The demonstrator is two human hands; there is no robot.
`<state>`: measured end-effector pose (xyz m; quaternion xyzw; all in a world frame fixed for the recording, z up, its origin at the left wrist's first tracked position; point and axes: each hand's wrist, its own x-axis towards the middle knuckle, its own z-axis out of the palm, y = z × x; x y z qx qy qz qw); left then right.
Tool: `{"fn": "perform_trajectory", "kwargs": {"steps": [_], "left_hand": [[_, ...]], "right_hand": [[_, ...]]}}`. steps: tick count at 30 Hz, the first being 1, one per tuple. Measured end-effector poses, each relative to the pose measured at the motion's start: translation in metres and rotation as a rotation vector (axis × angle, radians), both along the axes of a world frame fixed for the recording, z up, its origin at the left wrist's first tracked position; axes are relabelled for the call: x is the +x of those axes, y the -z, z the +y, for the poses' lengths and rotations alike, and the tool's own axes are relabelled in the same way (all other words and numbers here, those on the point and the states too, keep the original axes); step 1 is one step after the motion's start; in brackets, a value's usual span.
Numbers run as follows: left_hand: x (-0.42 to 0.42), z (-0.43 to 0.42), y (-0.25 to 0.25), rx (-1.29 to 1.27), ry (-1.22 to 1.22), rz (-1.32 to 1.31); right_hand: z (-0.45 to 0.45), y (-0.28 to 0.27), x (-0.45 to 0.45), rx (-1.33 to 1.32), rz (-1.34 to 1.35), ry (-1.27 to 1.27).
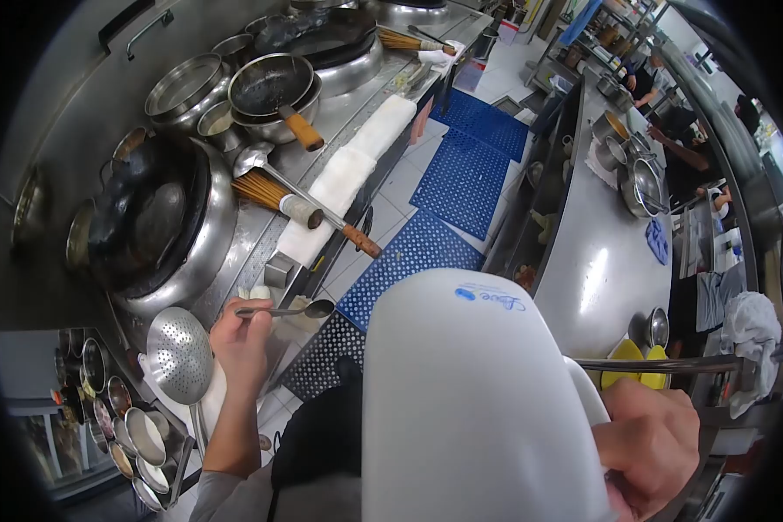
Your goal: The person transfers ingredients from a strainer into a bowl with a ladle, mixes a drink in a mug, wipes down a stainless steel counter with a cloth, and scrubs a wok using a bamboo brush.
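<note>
My left hand [241,341] is closed around the handle of a small metal spoon [319,309], its bowl pointing right over the mats. Very close to the camera, a large white mug [474,400] with blue "Love" lettering fills the lower middle. My right hand [651,439] grips the mug at its handle side; some fingers are hidden behind it. What the mug holds cannot be seen. Beside my left hand lies a perforated skimmer [179,355], and a small square metal container [278,270] stands just beyond it.
Left, a stove counter carries a black wok [148,213], a wooden-handled pan [272,84], a ladle [254,158], a bamboo brush [270,196] and folded white towels [344,174]. Blue mats [465,170] cover the aisle. Right is a steel counter [596,244] with pots; people stand beyond.
</note>
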<state>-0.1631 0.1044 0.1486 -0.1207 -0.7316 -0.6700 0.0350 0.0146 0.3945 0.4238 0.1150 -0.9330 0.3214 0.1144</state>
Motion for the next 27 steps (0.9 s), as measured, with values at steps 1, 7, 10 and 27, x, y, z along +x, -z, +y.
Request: {"fn": "perform_trajectory", "kwargs": {"steps": [1,7,10,27], "left_hand": [[0.0,0.0,0.0,0.002,0.003,0.004],[-0.001,0.0,-0.004,-0.015,-0.007,0.027],[-0.001,0.0,-0.006,-0.028,-0.013,0.04],[-0.011,-0.011,-0.017,0.032,-0.003,0.101]], "right_hand": [[0.0,-0.002,0.001,0.013,-0.003,-0.008],[-0.005,-0.004,0.003,0.01,0.068,0.003],[-0.006,-0.004,0.002,0.001,0.109,-0.003],[-0.015,-0.017,0.0,0.066,0.137,0.077]]}}
